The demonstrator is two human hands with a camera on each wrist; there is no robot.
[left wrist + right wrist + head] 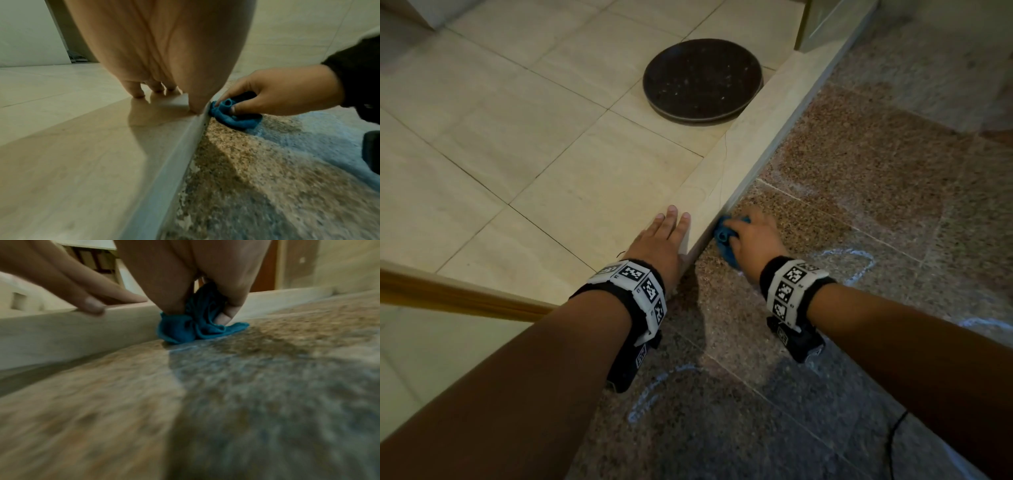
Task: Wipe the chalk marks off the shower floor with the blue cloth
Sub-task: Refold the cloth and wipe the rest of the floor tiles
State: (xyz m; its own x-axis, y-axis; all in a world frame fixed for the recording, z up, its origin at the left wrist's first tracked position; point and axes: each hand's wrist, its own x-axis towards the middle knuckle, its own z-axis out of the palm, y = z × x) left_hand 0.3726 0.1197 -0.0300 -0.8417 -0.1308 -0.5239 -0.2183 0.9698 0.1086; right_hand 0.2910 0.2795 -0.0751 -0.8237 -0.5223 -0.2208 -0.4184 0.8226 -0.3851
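The right hand (753, 240) grips the bunched blue cloth (726, 240) and presses it down on the speckled shower floor (859, 192), right against the foot of the pale stone curb (767, 137). The left hand (661, 243) lies flat on top of that curb with its fingers straight, holding nothing. Pale chalk marks (859, 260) curve across the floor just behind the right wrist, and another line (654, 387) shows near the left forearm (both faint in the dim light). Beyond the curb, a dark round plate (702, 80) sits on the beige floor tiles (500, 137).
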